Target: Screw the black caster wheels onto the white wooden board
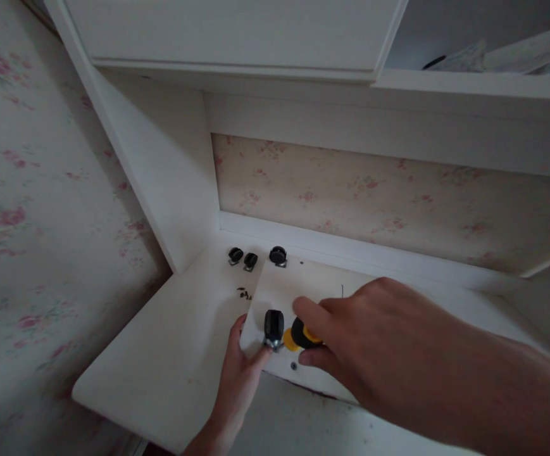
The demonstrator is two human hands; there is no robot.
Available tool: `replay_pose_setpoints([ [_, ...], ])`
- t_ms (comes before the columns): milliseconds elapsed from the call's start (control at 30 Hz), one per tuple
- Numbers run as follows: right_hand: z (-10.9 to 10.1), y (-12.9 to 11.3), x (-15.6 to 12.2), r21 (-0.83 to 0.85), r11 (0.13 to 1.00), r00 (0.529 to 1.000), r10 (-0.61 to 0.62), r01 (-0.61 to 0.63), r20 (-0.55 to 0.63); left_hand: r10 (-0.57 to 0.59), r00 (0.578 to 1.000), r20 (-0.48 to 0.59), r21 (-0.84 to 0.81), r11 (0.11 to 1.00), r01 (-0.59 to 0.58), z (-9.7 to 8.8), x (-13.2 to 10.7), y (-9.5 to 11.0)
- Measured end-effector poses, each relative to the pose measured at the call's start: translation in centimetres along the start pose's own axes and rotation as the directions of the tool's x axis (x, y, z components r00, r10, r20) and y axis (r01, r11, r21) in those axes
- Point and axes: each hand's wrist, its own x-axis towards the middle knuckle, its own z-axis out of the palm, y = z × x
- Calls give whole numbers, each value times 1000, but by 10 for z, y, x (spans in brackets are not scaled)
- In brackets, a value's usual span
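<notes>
My right hand (350,335) is closed round a black and yellow screwdriver handle (300,334), which points down at a white board (293,288) lying on the white desk. A black caster wheel (273,329) stands on the board's near left corner, right beside the screwdriver. My left hand (241,367) comes up from below, holding the board's corner with the thumb touching the caster's base.
Three more black casters (250,259) stand at the back of the white desk (170,361), with a small heap of dark screws (243,293) near them. A white upright panel and shelf (237,38) rise behind. Flowered wallpaper covers the left wall.
</notes>
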Motion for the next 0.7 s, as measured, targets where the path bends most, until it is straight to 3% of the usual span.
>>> replay_pose_setpoints([
  [100, 0, -2, 0, -99, 993, 997, 57, -62, -57, -9, 1000, -11, 2, 1000, 9, 0, -1, 1],
  [267, 1, -3, -2, 22, 999, 998, -43, 43, -37, -7, 1000, -15, -43, 999, 6, 1, -2, 3],
  [400, 1, -1, -2, -97, 993, 996, 54, -61, -71, -25, 1000, -1, -21, 999, 25, 1, -2, 3],
  [567, -1, -3, -6, 48, 999, 1000, -16, 17, -10, -9, 1000, 14, -23, 1000, 9, -1, -1, 1],
  [700, 2, -7, -4, -96, 995, 998, 13, -19, -64, -2, 1000, -1, -10, 1000, 2, -2, -2, -1],
])
